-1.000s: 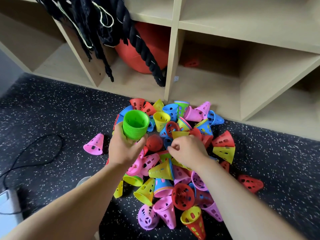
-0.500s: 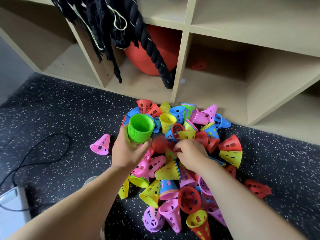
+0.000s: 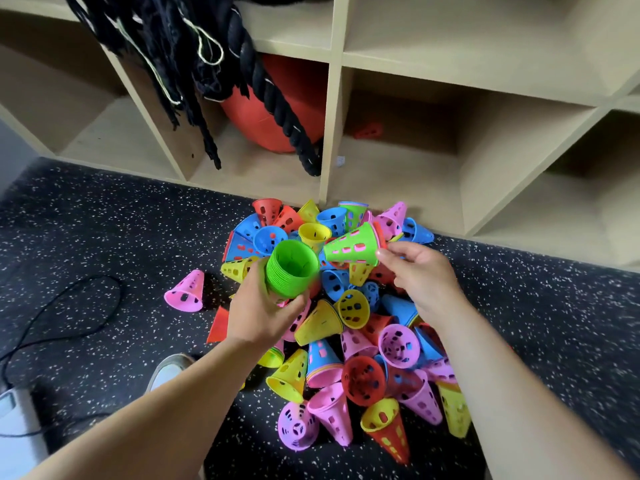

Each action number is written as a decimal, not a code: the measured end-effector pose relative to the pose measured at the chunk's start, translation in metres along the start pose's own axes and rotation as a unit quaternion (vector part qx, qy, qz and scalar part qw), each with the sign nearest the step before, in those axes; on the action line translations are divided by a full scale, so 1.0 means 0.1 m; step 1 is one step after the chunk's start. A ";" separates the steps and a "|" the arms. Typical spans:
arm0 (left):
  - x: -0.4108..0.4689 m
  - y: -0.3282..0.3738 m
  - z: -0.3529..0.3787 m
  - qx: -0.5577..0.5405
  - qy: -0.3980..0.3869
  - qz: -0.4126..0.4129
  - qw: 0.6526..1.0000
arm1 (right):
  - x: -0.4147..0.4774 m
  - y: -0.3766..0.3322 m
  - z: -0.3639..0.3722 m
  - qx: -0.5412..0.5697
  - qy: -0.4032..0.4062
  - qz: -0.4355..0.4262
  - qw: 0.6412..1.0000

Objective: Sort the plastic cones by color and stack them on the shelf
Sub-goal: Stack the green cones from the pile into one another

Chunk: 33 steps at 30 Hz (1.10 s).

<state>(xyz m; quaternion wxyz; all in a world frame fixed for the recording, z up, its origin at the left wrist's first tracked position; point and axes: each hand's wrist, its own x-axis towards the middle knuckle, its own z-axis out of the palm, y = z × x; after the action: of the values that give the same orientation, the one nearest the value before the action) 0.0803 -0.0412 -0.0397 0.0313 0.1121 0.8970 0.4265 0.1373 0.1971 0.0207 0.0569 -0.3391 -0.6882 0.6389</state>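
Note:
A heap of perforated plastic cones (image 3: 349,327) in pink, yellow, blue, red and purple lies on the speckled floor before the wooden shelf (image 3: 330,133). My left hand (image 3: 259,313) grips a stack of nested green cones (image 3: 292,268), its open end facing up. My right hand (image 3: 415,275) holds a single green cone (image 3: 353,249) by its wide rim, lying sideways with its narrow tip pointing at the stack's mouth. A red rim shows at that cone's wide end. One red cone (image 3: 369,130) lies inside the middle shelf compartment.
A lone pink cone (image 3: 185,292) lies left of the heap. Thick black ropes (image 3: 273,98) hang over a red ball (image 3: 277,105) in one compartment. A black cable (image 3: 69,313) loops on the floor at left. A shoe tip (image 3: 169,370) shows below my left arm.
My right hand has lifted a green cone out of the heap and brought it sideways up to the green stack. My left hand with the stack has stayed in about the same place.

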 end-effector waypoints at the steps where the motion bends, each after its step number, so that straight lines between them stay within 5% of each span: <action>1: -0.01 0.01 0.01 0.007 -0.008 0.004 1.000 | -0.03 -0.03 -0.04 0.029 0.000 0.011 1.000; 6: -0.06 0.08 0.10 0.051 -0.024 0.047 0.997 | -0.17 -0.18 -0.13 -0.060 0.003 -0.076 0.995; 10: -0.08 0.20 0.17 0.051 -0.038 0.074 0.995 | -0.29 -0.29 -0.11 -0.179 -0.076 -0.201 0.960; 15: -0.11 0.33 0.20 0.033 -0.038 0.089 0.995 | -0.39 -0.35 -0.20 -0.138 -0.062 -0.221 0.963; 24: -0.16 0.31 0.17 -0.019 -0.015 0.022 0.999 | -0.35 -0.10 -0.42 0.005 0.141 -0.095 0.985; 29: -0.20 0.30 0.10 -0.036 0.021 0.000 0.999 | -0.41 0.33 -0.34 -0.009 0.043 0.047 0.998; 33: -0.21 0.29 0.04 -0.037 0.029 -0.004 0.999 | -0.50 0.57 -0.37 -0.063 0.003 0.053 0.997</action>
<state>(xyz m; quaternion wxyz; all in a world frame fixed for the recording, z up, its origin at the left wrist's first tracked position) 0.1068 -0.0257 -0.0206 0.0113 0.0947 0.8815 0.4625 0.2169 0.1987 -0.0075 0.0035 -0.3794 -0.7084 0.5952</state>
